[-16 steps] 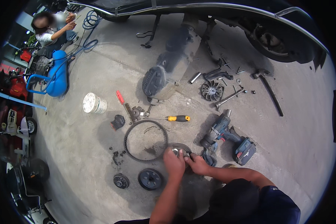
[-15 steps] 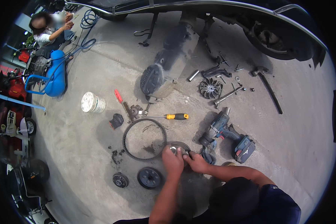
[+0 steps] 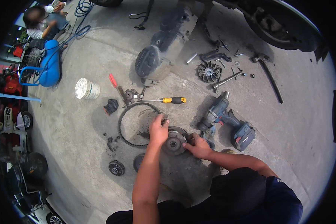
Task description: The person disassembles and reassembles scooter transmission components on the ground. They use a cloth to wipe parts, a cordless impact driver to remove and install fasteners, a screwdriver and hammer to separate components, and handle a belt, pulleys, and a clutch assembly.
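Observation:
My right hand [image 3: 198, 146] grips the right edge of a round grey metal pulley disc [image 3: 174, 144], its thumb on the disc's upper face. Just beyond the disc's left side, my left hand [image 3: 159, 129] has its fingers curled together over the belt's right edge; what they hold, if anything, I cannot make out. A toothed black drive belt [image 3: 120, 125] lies in a loop on the concrete to the left. My left forearm partly covers a dark round drum [image 3: 139, 163]. A small round clutch-like part [image 3: 116, 168] sits farther left.
A cordless impact wrench [image 3: 217, 112] lies to the right, a yellow-black screwdriver [image 3: 174, 100] ahead. Beyond are a finned fan wheel [image 3: 209, 71], a hammer [image 3: 270, 80] and a dusty engine case [image 3: 153, 63]. A white bucket [image 3: 87, 89], blue compressor [image 3: 50, 67] and crouching person [image 3: 37, 24] are left.
My hands have come apart: the left has moved up and left off the disc, leaving its face in view. My right hand stays at its right edge. The whole view has shifted slightly.

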### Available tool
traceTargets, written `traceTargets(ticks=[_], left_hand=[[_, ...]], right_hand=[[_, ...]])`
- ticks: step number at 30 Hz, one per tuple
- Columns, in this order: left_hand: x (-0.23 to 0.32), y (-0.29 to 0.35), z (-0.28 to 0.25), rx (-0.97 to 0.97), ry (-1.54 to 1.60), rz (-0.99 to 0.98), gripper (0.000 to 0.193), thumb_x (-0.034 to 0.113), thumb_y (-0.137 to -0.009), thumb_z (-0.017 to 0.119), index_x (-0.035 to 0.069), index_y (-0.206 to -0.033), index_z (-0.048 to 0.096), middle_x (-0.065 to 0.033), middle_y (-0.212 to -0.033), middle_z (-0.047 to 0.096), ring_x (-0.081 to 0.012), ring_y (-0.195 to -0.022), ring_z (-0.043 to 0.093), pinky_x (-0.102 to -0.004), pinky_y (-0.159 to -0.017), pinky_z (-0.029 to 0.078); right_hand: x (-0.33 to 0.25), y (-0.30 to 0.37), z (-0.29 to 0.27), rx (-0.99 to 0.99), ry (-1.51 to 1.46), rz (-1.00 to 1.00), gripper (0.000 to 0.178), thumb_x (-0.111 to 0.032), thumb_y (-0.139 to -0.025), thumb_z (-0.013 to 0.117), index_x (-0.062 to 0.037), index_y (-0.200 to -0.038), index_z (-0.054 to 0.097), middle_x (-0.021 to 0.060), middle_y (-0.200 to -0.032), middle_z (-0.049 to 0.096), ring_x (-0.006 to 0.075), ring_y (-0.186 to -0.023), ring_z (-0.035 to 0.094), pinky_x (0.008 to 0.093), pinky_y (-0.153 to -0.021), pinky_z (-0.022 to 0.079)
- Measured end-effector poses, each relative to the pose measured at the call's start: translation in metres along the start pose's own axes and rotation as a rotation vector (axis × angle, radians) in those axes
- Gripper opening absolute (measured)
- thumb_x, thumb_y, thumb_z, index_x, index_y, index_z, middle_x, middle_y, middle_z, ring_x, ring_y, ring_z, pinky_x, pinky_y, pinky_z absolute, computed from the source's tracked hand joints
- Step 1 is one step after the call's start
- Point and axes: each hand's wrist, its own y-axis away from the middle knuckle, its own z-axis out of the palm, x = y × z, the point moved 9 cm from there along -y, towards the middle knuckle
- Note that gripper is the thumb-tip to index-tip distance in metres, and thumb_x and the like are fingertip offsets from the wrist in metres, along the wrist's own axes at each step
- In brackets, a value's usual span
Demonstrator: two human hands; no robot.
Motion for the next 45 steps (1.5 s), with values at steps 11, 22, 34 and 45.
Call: traceTargets(ticks=[11, 22, 34, 45], left_hand=[[0.037, 0.078, 0.022, -0.148, -0.503, 0.367, 0.077, 0.047, -0.09, 0.076, -0.002, -0.143, 0.051, -0.0215, -0.152, 0.049, -0.0425, -0.145, 0.043, -0.055, -0.118, 0.034], [0.027, 0.088, 0.033, -0.036, -0.619, 0.434, 0.086, 0.047, -0.076, 0.085, -0.004, -0.139, 0.055, -0.0232, -0.148, 0.054, -0.0442, -0.139, 0.05, -0.0568, -0.114, 0.041], [0.023, 0.093, 0.024, 0.074, -0.576, 0.284, 0.086, 0.049, -0.07, 0.091, 0.0, -0.132, 0.059, -0.0198, -0.143, 0.058, -0.0405, -0.135, 0.054, -0.0525, -0.111, 0.043], [0.032, 0.096, 0.021, 0.084, -0.571, 0.259, 0.097, 0.05, -0.069, 0.091, -0.005, -0.14, 0.053, -0.0232, -0.15, 0.053, -0.0422, -0.141, 0.049, -0.0535, -0.117, 0.038]], right_hand=[[-0.006, -0.007, -0.183, 0.646, -0.514, -0.418, 0.022, -0.009, -0.102, 0.07, 0.0027, -0.117, 0.059, 0.0085, -0.093, 0.07, 0.0135, -0.077, 0.068, 0.03, -0.069, 0.057], [0.108, -0.025, -0.486, 1.164, 0.602, 0.44, 0.084, -0.037, -0.093, 0.07, -0.0149, -0.164, 0.031, 0.0187, -0.168, 0.032, 0.0369, -0.156, 0.03, 0.0578, -0.122, 0.03], [0.164, -0.049, -0.52, 0.758, 0.763, 0.309, 0.042, -0.031, -0.092, 0.068, -0.0026, -0.122, 0.061, 0.0232, -0.104, 0.068, 0.0408, -0.1, 0.07, 0.044, -0.081, 0.057], [0.086, 0.04, -0.349, 0.531, -0.437, 0.033, 0.013, -0.009, -0.085, 0.063, -0.0057, -0.091, 0.051, 0.006, -0.069, 0.056, 0.0173, -0.05, 0.055, 0.0321, -0.043, 0.048]])
